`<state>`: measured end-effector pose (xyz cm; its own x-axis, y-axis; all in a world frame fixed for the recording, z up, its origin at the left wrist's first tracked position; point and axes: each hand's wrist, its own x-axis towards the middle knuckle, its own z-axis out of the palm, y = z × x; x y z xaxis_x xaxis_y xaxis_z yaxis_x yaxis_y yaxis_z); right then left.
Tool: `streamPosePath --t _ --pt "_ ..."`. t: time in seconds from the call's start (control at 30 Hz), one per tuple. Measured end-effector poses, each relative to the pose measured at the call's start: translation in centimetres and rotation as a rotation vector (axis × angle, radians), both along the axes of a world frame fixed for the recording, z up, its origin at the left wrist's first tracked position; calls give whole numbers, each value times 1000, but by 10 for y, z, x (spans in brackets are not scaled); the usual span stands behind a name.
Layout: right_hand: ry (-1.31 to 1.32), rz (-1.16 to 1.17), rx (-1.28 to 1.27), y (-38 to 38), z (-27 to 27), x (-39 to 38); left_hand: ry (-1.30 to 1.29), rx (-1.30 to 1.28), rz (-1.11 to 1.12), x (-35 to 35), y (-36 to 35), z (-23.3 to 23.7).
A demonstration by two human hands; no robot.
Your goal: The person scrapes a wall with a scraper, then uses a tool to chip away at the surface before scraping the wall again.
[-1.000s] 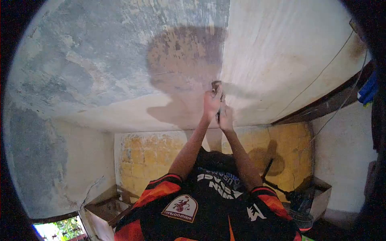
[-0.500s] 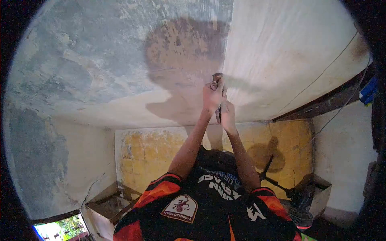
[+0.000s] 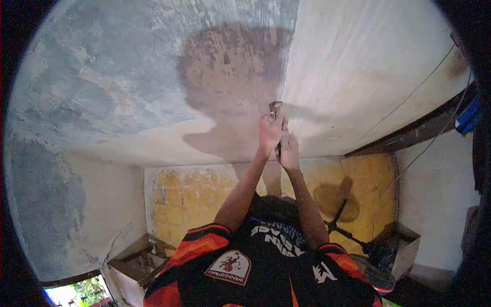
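Plaster work, likely mid-stroke: your left hand [image 3: 269,133] and right hand [image 3: 289,152] both clench the tool [image 3: 275,107], its head at the right edge of the brown patch [image 3: 225,66]; next pass needs steady pressure

- The crest badge [image 3: 228,267] on the orange-and-black jersey [image 3: 197,244] carries "WRNFOOTBALL" in a band under a small red figure. It reads upside down from here.
- The white block lettering [image 3: 279,239] across the jersey's black chest is also upside down and creased. One line looks like "WIN", and the rest is too folded to read.
- A white logo mark [image 3: 321,272] on the other side of the chest is shaped like a letter "M".
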<state>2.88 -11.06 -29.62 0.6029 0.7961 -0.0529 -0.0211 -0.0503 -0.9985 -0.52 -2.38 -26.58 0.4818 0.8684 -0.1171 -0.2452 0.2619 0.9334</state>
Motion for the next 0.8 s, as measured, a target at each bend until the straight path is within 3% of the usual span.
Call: streamPosePath --t 0.1,0.23,0.4,0.5,0.63,0.8 --pt "151 -34 -37 1 33 -4 -47 74 -26 5 11 11" --pt "18 -16 26 4 -1 3 -73 33 -21 1 2 18" --pt "-45 -29 44 5 26 5 -67 35 -4 5 5 36" --pt "-122 -30 86 11 31 11 64 278 -1 4 19 42" --pt "61 -9 16 -1 24 0 9 113 -14 3 7 15" --pt "4 -31 66 5 39 0 -34 54 -19 1 7 49"
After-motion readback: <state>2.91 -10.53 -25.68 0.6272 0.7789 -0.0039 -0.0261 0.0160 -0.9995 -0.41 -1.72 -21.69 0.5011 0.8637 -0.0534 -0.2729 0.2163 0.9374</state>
